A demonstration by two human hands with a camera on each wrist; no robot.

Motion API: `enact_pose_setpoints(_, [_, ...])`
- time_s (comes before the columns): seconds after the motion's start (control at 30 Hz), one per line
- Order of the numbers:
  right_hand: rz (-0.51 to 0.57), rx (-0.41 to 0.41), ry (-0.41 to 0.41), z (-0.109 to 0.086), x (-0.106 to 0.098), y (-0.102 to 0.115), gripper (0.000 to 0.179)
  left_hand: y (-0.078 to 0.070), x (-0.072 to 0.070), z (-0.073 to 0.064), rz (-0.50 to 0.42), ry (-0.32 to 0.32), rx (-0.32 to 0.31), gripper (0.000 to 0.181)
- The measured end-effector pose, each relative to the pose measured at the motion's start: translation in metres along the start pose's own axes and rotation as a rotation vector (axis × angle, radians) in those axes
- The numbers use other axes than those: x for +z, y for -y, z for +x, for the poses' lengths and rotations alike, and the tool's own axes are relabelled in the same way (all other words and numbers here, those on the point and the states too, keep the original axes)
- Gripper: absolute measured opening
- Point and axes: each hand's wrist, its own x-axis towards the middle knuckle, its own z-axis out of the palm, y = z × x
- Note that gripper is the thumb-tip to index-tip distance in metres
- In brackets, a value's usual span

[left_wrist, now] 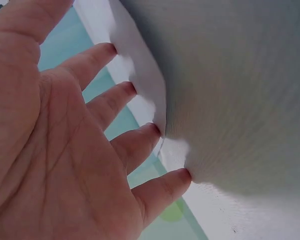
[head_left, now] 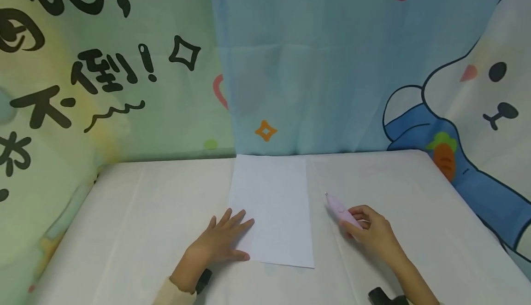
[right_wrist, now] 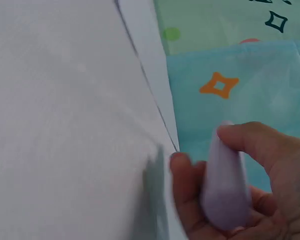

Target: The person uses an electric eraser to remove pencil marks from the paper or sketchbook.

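A sheet of white paper [head_left: 271,203] lies flat on the white-covered table, reaching to its far edge. My left hand [head_left: 224,240] rests palm down with fingers spread at the paper's lower left side. In the left wrist view, the fingertips [left_wrist: 152,129] press against the paper and the cloth. To the right of the sheet, my right hand [head_left: 373,231] pinches a pale pink, pen-shaped tool [head_left: 342,210] with a thin tip directed up and left. From the right wrist view, the thumb lies on the tool's thick body [right_wrist: 224,190], which is apart from the paper.
The white cloth [head_left: 174,203] covers the table, with faint creases. A printed fabric backdrop [head_left: 290,65] stands along the far edge, showing a cartoon animal, and continues down the left side. Dark wrist devices [head_left: 383,296] show at both wrists.
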Motion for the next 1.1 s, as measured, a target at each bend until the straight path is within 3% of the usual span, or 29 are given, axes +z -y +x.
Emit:
enact_pose_setpoints(0.13, [0.274,0.050,-0.055,0.004,0.002,0.001,0.042,0.002,0.001,0.000,-0.003,-0.012,-0.001,0.078])
enact_pose_setpoints(0.33, [0.692,0.183,-0.200,0.013,-0.003,0.007,0.027,0.003,-0.002,0.005,-0.018,-0.011,0.003,0.078])
enact_pose_setpoints(0.5, [0.965,0.193,-0.245,0.019,-0.004,0.010,0.024,0.004,-0.001,0.005,-0.006,-0.013,-0.022,0.079])
enact_pose_setpoints(0.7, [1.238,0.062,-0.235,0.026,0.003,0.011,0.023,0.001,-0.001,0.003,-0.008,-0.023,-0.070,0.079])
enact_pose_setpoints(0.87, [1.706,-0.144,-0.095,0.037,0.007,0.007,0.025,0.000,-0.001,0.003,-0.006,-0.039,-0.063,0.079])
enact_pose_setpoints(0.93, [1.838,-0.195,-0.042,0.042,0.007,0.006,0.027,0.000,0.001,0.004,0.010,-0.042,-0.057,0.079])
enact_pose_setpoints(1.0, [1.887,-0.227,-0.002,0.045,0.007,0.006,0.028,0.001,0.002,0.006,0.027,-0.044,-0.055,0.080])
enact_pose_setpoints(1.1, [1.849,-0.268,0.048,0.050,0.007,0.009,0.031,0.001,0.003,0.006,0.048,-0.047,-0.056,0.081])
